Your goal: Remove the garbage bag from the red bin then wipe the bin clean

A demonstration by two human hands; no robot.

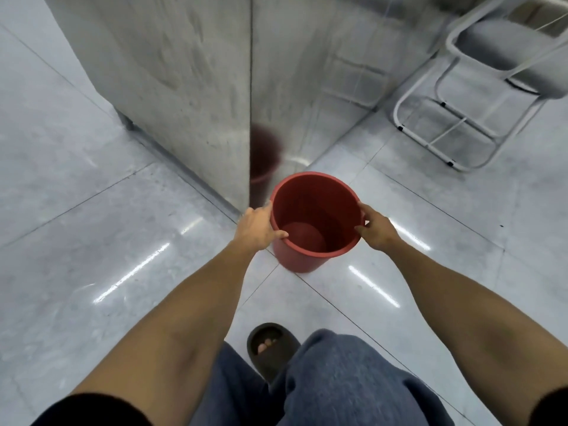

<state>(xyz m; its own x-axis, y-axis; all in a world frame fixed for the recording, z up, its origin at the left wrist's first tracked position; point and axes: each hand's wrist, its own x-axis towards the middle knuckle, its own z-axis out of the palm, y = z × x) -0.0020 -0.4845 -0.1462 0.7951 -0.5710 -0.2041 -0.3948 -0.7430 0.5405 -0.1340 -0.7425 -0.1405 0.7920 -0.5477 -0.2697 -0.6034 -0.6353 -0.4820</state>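
Pale glossy floor tiles [92, 241] are being reflected in a steel cabinet [184, 72] at upper centre. At mid-frame the red bin [307, 259], no bag visible, is being steadied: left hand [256, 227] and right hand [378, 230] are pinching opposite rims, probably for wiping.

The red bin [313, 222] looks like smooth matt plastic. The floor [92, 229] is glossy pale tile. The cabinet [190, 72] beside it is brushed, reflective metal.

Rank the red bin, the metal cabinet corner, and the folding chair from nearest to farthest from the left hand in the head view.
1. Red bin: gripped at its rim by the left hand.
2. Metal cabinet corner: just beyond the hand.
3. Folding chair: far upper right.
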